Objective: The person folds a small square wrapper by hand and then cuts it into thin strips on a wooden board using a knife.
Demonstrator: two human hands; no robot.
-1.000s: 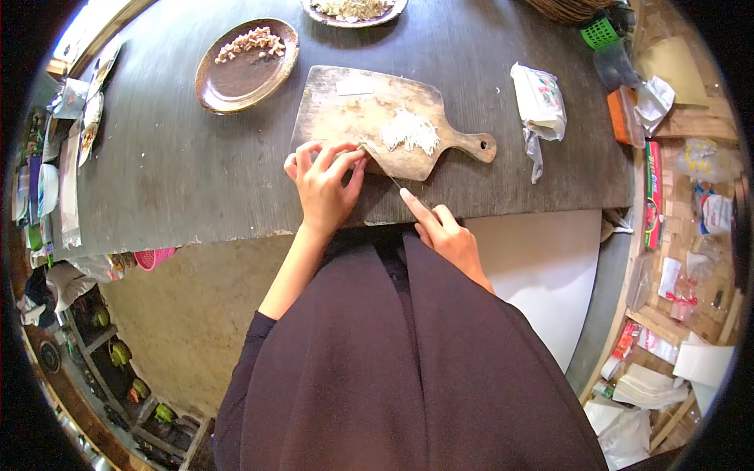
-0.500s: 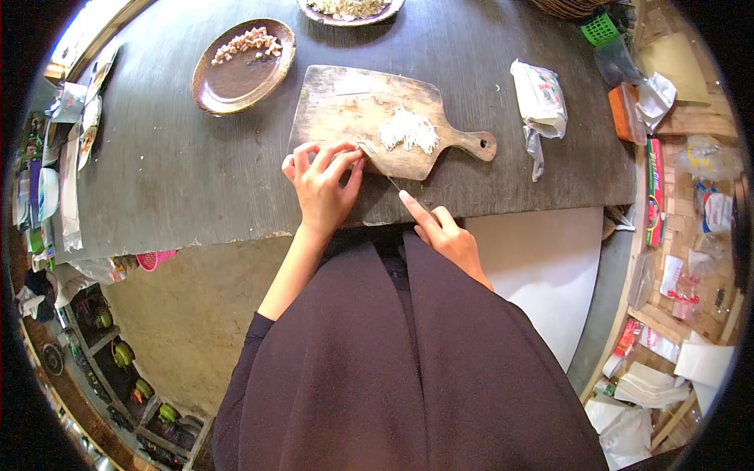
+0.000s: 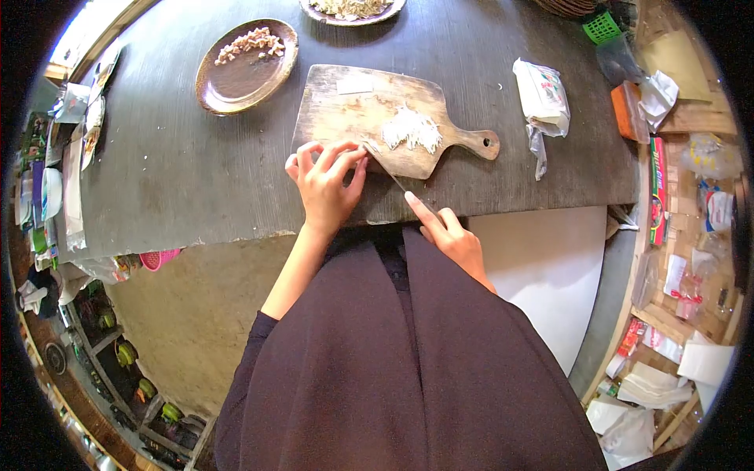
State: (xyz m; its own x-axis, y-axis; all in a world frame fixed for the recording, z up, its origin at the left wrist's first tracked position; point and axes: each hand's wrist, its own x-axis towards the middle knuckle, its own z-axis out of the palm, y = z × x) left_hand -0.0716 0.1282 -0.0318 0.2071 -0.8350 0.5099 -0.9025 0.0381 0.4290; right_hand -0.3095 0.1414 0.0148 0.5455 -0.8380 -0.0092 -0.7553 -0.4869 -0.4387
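A wooden cutting board (image 3: 334,118) lies near the table's front edge, its handle toward the right. On it are a heap of thin white shreds (image 3: 412,129) and a flat white piece (image 3: 355,84). My left hand (image 3: 326,188) rests with bent fingertips at the board's near edge; what they hold down is mostly hidden beneath them. My right hand (image 3: 452,239) is closed round a knife (image 3: 390,174), index finger stretched along it. The blade slants up and left, its tip beside my left fingertips.
A brown plate (image 3: 228,90) with small diced pieces stands at the upper left. Another plate (image 3: 357,19) of pale shreds is at the far edge. Right of the board lies a white plastic packet (image 3: 542,98). A woven wall (image 3: 687,212) with hung items borders the right side.
The knife and my right hand have shifted slightly, and more of the blade shows. My left hand keeps its place on the board. The whole view has moved a little.
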